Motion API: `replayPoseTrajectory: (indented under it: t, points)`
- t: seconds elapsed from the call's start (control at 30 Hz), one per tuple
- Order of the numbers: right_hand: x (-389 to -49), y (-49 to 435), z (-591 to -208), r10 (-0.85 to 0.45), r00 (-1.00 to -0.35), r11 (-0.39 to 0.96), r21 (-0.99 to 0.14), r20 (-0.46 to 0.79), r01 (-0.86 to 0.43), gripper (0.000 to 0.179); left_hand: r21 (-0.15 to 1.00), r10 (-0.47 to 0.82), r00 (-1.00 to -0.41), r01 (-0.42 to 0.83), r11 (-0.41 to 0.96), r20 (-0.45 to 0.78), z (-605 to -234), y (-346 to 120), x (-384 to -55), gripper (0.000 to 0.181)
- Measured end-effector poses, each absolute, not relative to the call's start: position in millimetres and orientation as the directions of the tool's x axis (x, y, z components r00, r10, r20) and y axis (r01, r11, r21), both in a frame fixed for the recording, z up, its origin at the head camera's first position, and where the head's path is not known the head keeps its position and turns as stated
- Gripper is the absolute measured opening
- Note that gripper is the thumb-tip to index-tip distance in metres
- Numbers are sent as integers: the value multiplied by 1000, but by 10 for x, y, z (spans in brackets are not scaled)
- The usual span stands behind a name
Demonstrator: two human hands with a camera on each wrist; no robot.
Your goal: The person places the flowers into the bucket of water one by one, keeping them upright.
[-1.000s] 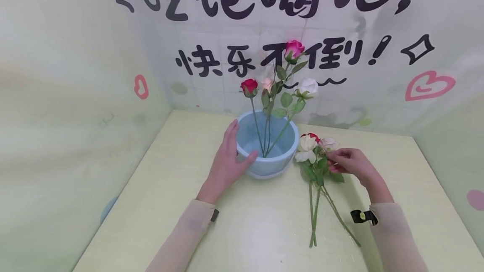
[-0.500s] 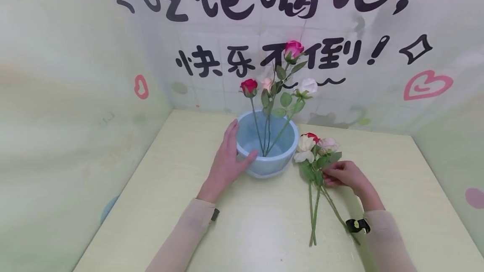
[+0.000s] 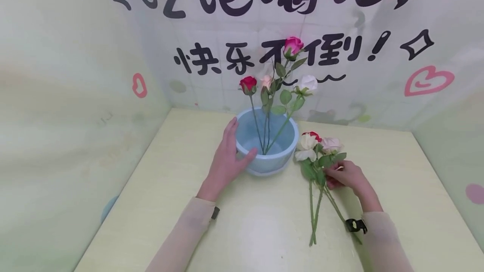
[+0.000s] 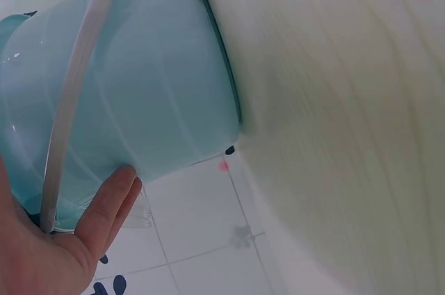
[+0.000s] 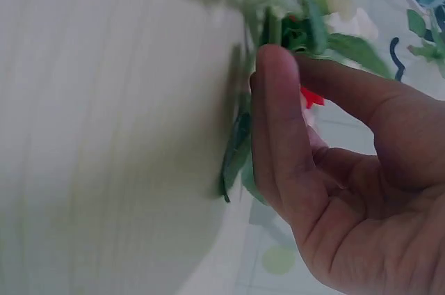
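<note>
My left hand (image 3: 227,158) holds the light blue flowerpot (image 3: 269,163) at its near left side. In the left wrist view the fingers (image 4: 110,204) lie curved along the outer wall. Several roses stand in the pot: a red one (image 3: 248,85), a pale peach one (image 3: 266,82), a magenta one (image 3: 293,47) and a white one (image 3: 308,84). Right of the pot, my right hand (image 3: 349,179) pinches the stem of a pale pink rose (image 3: 331,145) just below its leaves. A cream rose (image 3: 307,145) and a partly hidden red rose (image 3: 314,136) lie beside it.
Everything stands on a pale wooden table (image 3: 181,146). A printed backdrop (image 3: 211,32) with black lettering rises close behind the pot, and side walls of the same printed sheet flank the table.
My right hand has slid down from the pale pink rose's head to its stem. That rose has shifted slightly to the right. The left hand keeps its place on the pot.
</note>
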State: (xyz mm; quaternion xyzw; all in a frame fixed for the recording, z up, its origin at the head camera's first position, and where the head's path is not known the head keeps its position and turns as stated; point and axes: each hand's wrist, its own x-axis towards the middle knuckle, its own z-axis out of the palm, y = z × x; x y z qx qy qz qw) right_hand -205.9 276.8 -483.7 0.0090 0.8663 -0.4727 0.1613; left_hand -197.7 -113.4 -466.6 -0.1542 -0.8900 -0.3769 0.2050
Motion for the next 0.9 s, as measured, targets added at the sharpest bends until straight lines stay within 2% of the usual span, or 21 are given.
replayPoseTrajectory:
  t: [0.2,0.53,0.7,0.9]
  points:
    - [-1994,2791,-4806,-234,-936,560,-823,-264,92,22,607,116,-871,422,673,477,-4656,-1137,-1972,99]
    - [-1912,2831,-4785,-401,-854,532,-844,-331,77,23,607,121,-874,421,674,471,-4659,-1127,-1982,100]
    - [-1919,2816,-4812,-438,-846,504,-862,-304,49,22,607,116,-875,417,677,471,-4646,-1127,-1985,100]
    - [-1930,2903,-4764,-463,-842,486,-874,-275,18,30,609,119,-877,416,676,466,-4655,-1118,-1987,100]
